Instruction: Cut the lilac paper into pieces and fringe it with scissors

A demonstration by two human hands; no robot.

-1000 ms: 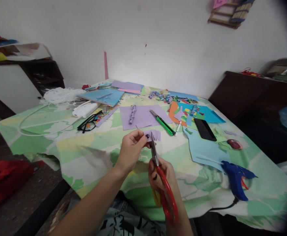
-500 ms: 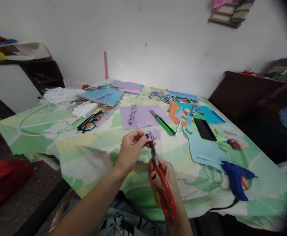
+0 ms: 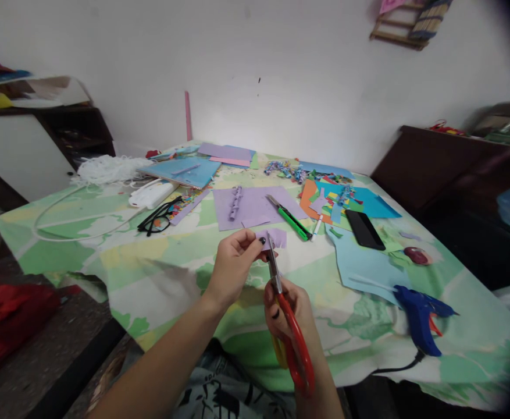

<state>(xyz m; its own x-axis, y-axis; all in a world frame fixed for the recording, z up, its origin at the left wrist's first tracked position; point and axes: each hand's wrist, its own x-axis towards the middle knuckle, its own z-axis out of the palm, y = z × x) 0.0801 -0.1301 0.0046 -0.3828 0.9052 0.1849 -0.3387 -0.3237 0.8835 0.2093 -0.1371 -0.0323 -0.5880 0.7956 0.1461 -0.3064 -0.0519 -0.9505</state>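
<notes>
My left hand [image 3: 235, 265] pinches a small piece of purple paper [image 3: 278, 238] between thumb and fingers, above the near part of the table. Slits show along the paper's lower edge. My right hand [image 3: 290, 305] is closed round scissors [image 3: 296, 343] with red and yellow handles. Their metal blades point up and away from me and lie against the paper beside my left thumb. Just beyond, a larger purple sheet [image 3: 224, 210] lies flat with a curled purple paper strip [image 3: 236, 203] and a green utility knife [image 3: 293, 221] on it.
To the right lie a black phone [image 3: 365, 229], a light blue sheet [image 3: 359, 262] and a blue glue gun [image 3: 423, 314] with its cord. Black glasses [image 3: 159, 217], a white power strip [image 3: 153, 193] and white yarn [image 3: 110, 170] are on the left. Colourful paper scraps [image 3: 324, 201] sit farther back.
Hardly anything differs. My right hand and the scissors have shifted very slightly, and the paper stays pinched in my left hand.
</notes>
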